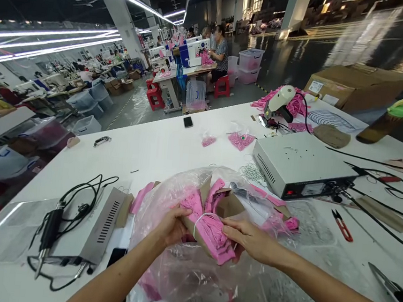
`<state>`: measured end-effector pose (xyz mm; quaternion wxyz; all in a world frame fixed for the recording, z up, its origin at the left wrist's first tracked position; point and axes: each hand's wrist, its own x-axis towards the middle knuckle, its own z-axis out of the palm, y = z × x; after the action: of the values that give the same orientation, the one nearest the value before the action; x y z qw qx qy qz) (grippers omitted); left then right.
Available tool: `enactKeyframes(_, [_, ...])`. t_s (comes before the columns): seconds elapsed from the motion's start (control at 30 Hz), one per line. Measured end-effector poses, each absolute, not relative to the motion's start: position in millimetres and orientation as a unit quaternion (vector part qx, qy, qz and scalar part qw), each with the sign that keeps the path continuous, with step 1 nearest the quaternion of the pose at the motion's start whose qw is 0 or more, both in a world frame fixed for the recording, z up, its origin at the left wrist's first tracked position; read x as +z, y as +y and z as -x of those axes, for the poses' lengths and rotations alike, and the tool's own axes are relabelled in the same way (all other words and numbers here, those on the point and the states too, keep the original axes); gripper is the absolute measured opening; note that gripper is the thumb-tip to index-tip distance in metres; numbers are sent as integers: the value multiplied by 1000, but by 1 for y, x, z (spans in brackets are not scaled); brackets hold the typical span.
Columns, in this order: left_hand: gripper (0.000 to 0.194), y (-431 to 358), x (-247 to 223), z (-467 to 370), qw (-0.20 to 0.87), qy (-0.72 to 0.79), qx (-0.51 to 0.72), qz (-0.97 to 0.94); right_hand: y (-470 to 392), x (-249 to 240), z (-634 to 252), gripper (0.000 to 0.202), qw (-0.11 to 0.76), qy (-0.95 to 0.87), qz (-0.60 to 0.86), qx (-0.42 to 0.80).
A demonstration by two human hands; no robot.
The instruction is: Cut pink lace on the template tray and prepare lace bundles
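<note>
- Bridging the two hands, a banded bundle of bright pink, ruffled fabric with brown backing (216,240) is held over a crumpled clear plastic bag (246,286), at the near middle of a white tabletop (145,151).
- Binding: one thin white band (203,215) is seen passed around the bundle's waist. This wrap is judged complete, being seated across the layers; whether it is being checked, adjusted or loosened cannot be told.
- Unhandled material: a second pink piece (215,194) is seen just beyond the bundle, beside brown board (234,205), and is gripped by neither hand. Further pink strips (292,223) are seen at the bag's right edge; their number cannot be told.
- Left hand (177,222): the fingers are nearly closed on the bundle's far left part, the thumb being laid on top and the others curled beneath.
- Right hand (246,237): the near right edge is pinched between thumb and fingers, with little opening.
- Appearance: the bundle is tilted, its near right end lowered; the fabric is gathered at the band and spread into uneven folds on either side.
</note>
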<state>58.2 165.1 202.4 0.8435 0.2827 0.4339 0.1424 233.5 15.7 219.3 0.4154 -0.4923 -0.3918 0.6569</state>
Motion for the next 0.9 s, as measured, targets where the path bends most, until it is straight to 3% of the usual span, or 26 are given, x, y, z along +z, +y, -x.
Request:
enactKeyframes(0.1, [19, 170, 200, -61, 848, 433, 141, -271, 11, 220, -234, 68, 463, -337, 475, 668])
enactKeyframes(0.3, [27, 171, 193, -66, 862, 421, 168, -228, 2, 205, -222, 100, 531, -204, 455, 685])
enactKeyframes(0.47, [36, 169, 195, -69, 866, 400, 195, -226, -6, 185, -208, 84, 590, -182, 418, 666])
enactKeyframes(0.57, [31, 169, 195, -70, 864, 403, 207, -220, -9, 181, -205, 72, 598, -213, 408, 657])
enactKeyframes(0.7, [16, 169, 190, -71, 856, 417, 222, -208, -9, 186, -203, 82, 606, -243, 423, 628])
enactKeyframes(0.9, [13, 171, 184, -69, 845, 429, 242, -209, -9, 188, -198, 95, 590, -250, 412, 648])
